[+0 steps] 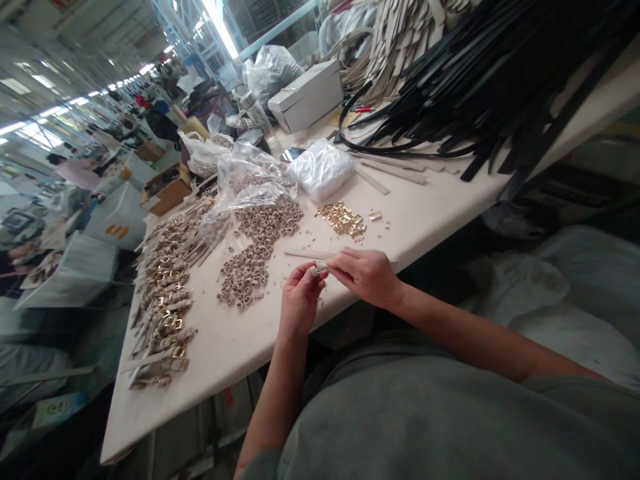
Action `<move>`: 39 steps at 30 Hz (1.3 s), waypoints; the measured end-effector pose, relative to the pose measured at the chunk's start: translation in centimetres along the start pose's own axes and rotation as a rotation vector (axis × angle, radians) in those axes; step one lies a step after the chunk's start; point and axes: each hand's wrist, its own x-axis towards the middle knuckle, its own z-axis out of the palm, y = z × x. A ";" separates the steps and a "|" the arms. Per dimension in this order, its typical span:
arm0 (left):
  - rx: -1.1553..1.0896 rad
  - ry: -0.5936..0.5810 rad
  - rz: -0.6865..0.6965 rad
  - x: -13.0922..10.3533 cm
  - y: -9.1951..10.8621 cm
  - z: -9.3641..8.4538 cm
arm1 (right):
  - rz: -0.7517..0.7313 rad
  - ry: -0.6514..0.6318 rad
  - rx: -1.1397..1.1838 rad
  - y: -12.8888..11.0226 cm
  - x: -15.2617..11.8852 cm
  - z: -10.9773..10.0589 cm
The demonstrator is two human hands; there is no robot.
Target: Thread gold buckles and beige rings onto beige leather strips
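Both of my hands meet above the near edge of the table. Between the thumb and fingers of my left hand (pixel 303 290) is a small beige strap loop (pixel 314 271). My right hand (pixel 367 275) pinches the pale end of a beige strap (pixel 323 266) right at the loop; its fingers cover most of it. Whether the strap tip is inside the loop, I cannot tell. Just behind my hands, a flat beige strip (pixel 305 253) runs along the tabletop and passes behind my right hand. Gold buckles (pixel 343 219) lie in a heap beyond.
Left of my hands spreads a pile of beige loops (pixel 245 273), then a row of straps with gold buckles (pixel 167 300). Clear plastic bags (pixel 250 170), a wrapped white bundle (pixel 323 167) and a white box (pixel 307 93) stand behind. Black straps (pixel 465 87) cover the far right.
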 end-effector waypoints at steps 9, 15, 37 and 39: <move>-0.129 -0.020 -0.080 0.0 0.1 0.4 | -0.056 -0.021 -0.044 -0.1 -0.4 0.1; -0.109 -0.039 -0.121 0.0 0.1 0.1 | -0.155 -0.039 -0.043 0.2 -0.6 -0.6; 0.163 -0.113 -0.117 -1.2 -0.5 -2.3 | -0.219 -0.195 0.062 0.0 -2.2 0.5; 0.200 -0.088 -0.045 -1.4 -0.8 -2.6 | -0.101 -0.202 0.140 -0.1 -2.4 0.7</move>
